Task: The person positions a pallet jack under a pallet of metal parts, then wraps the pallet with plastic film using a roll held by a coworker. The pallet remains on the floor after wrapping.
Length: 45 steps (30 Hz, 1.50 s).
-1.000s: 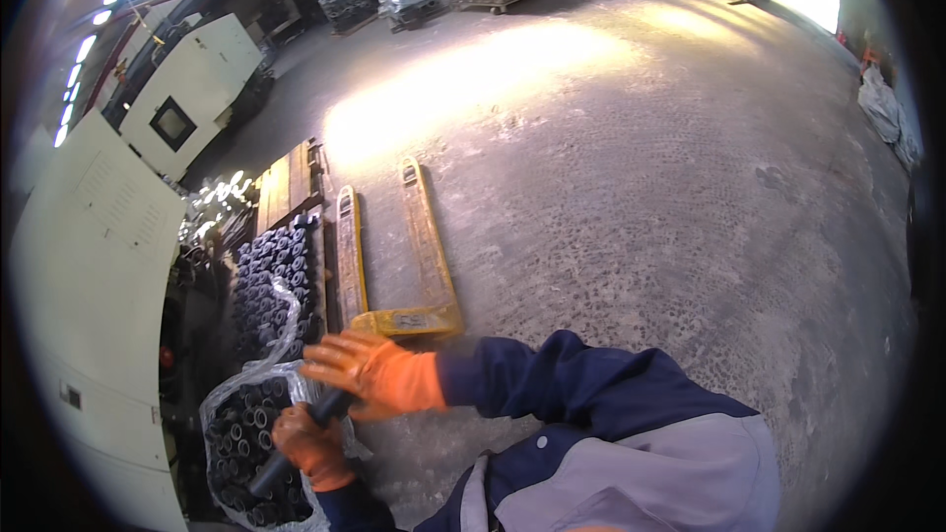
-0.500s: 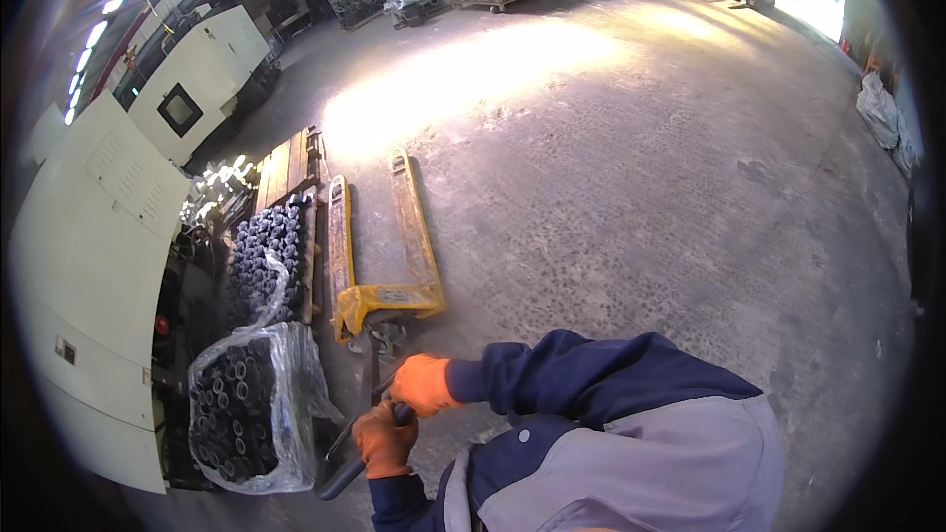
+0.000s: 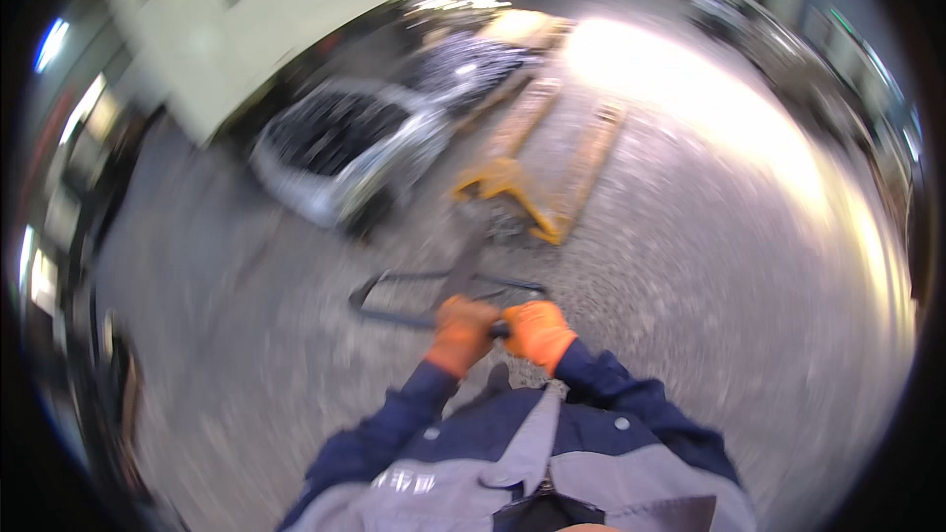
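Observation:
Both my hands wear orange gloves and are closed round the black looped handle (image 3: 399, 317) of a pallet jack. My left hand (image 3: 463, 333) grips the near bar around its middle. Close beside it, my right hand (image 3: 539, 331) holds the same bar farther right. The handle's dark shaft leads away to the yellow pallet jack body (image 3: 503, 177), whose two worn forks (image 3: 591, 153) point away from me and lie low on the floor with no load on them. Motion smears the picture, so finger details are soft.
Left of the jack stands a plastic-wrapped load of dark round parts (image 3: 330, 128). Beyond it are dark metal parts (image 3: 468, 69) stacked by a wooden pallet (image 3: 527, 28). A large pale machine (image 3: 266, 10) rises at the far left. Bright light falls on the concrete floor (image 3: 680, 236).
My view has swung left, so the jack and loads appear shifted right and tilted. My hands and the handle now sit near the middle of the picture, both hands still gripping.

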{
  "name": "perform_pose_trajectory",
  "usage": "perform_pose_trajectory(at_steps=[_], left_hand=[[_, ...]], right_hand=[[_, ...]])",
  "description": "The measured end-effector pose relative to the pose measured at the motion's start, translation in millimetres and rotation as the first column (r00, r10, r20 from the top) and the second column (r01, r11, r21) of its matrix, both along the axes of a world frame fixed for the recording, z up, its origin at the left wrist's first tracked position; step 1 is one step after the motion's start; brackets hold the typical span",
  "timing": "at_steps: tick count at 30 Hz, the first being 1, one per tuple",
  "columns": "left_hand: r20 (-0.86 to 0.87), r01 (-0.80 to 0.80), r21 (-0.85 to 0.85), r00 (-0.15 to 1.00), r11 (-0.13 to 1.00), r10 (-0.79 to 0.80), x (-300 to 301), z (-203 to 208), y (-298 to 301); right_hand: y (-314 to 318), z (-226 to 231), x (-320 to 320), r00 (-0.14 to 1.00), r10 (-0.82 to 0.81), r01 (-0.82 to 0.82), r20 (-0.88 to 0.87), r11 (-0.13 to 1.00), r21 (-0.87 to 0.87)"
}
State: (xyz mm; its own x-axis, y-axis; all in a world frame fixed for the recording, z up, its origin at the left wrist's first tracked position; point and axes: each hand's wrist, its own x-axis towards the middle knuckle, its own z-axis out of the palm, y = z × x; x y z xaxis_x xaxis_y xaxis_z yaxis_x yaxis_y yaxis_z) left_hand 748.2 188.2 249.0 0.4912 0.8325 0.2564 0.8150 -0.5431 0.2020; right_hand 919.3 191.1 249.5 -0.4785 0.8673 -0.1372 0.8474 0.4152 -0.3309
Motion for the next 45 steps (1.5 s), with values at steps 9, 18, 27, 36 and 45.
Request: perform_pose_trajectory(at_steps=[9, 18, 27, 36, 45], left_hand=[[-0.380, -0.210, -0.522, 0.925, 0.827, -0.004, 40, 34, -101], [-0.297, -0.174, -0.283, 0.951, 0.943, 0.086, -25, -35, -227], [-0.259, -0.061, -0.247, 0.966, 0.967, -0.006, -156, -70, -346], [-0.120, -0.065, -0.055, 0.991, 0.996, 0.058, -167, -116, -467], [-0.111, 0.026, -0.105, 0.993, 0.994, -0.037, -266, -71, -654]], right_hand=[[-103, 24, 21, 0.973, 0.057, -0.035, 0.224, 0.994, -0.102], [-216, 2, -41, 0.996, 0.088, -0.094, -0.035, 0.930, -0.354], [-369, -42, -179, 0.975, -0.177, 0.118, -0.135, 0.925, -0.361], [-514, -30, -213, 0.975, -0.216, 0.197, -0.052, 0.949, -0.247], [-671, -60, -280, 0.968, -0.246, 0.251, 0.051, 0.942, -0.224]])
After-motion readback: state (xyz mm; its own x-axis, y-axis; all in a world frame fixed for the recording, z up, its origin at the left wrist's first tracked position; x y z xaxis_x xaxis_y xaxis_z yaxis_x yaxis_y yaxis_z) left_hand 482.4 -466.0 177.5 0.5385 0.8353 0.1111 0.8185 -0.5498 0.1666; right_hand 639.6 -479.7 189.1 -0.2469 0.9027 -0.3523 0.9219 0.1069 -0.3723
